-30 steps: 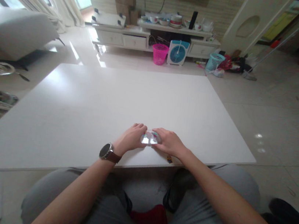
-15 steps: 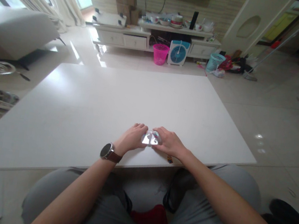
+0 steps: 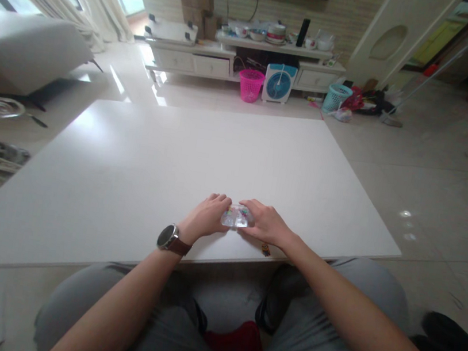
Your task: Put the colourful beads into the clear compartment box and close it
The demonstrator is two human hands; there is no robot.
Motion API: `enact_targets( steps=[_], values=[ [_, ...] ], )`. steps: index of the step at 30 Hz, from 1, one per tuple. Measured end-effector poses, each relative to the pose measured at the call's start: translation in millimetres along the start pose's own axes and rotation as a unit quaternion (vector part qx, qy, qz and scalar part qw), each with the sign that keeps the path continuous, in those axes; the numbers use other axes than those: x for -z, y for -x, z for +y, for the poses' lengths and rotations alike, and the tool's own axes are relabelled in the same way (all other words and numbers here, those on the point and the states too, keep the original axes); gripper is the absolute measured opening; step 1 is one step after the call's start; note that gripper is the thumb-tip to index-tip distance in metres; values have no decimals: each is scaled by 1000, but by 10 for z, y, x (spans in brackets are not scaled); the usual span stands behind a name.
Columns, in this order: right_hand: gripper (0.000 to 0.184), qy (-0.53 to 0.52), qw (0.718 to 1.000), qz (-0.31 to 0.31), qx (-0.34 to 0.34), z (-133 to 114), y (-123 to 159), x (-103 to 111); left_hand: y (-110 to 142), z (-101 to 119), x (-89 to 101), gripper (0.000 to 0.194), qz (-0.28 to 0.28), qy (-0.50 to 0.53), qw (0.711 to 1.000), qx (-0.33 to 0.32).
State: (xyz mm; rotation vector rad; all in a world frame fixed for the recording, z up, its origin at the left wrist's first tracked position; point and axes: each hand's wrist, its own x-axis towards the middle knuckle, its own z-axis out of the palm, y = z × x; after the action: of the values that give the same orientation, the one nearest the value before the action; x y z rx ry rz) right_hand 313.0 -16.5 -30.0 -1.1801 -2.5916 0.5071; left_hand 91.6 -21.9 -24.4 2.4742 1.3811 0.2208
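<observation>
Between my two hands, near the front edge of the white table [image 3: 167, 154], is a small clear plastic case [image 3: 236, 216] with colourful bits showing at its upper part. My left hand [image 3: 210, 213], wearing a watch on the wrist, grips the case's left side. On the right side my right hand [image 3: 266, 222] holds it between thumb and fingers. What exactly lies inside the case is too small to make out. A small dark and yellow piece [image 3: 266, 250] rests on the table just below my right hand.
Beyond the table stand a pink basket [image 3: 250, 86], a blue and white fan [image 3: 279, 83] and a light blue basket [image 3: 336, 99]. Behind them a white cabinet [image 3: 176, 60] carries bowls. A grey sofa [image 3: 25, 50] is at the far left; my knees are under the table's near edge.
The bright reflection on the clear case has faded, so its see-through surface and colours show more. Both hands have stayed nearly in place.
</observation>
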Motion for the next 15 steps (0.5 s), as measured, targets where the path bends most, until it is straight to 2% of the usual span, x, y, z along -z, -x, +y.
enact_targets(
  steps=[15],
  values=[
    [61, 40, 998, -30, -29, -76, 1, 29, -18, -18, 8, 32, 5, 18, 1000, -12]
  ],
)
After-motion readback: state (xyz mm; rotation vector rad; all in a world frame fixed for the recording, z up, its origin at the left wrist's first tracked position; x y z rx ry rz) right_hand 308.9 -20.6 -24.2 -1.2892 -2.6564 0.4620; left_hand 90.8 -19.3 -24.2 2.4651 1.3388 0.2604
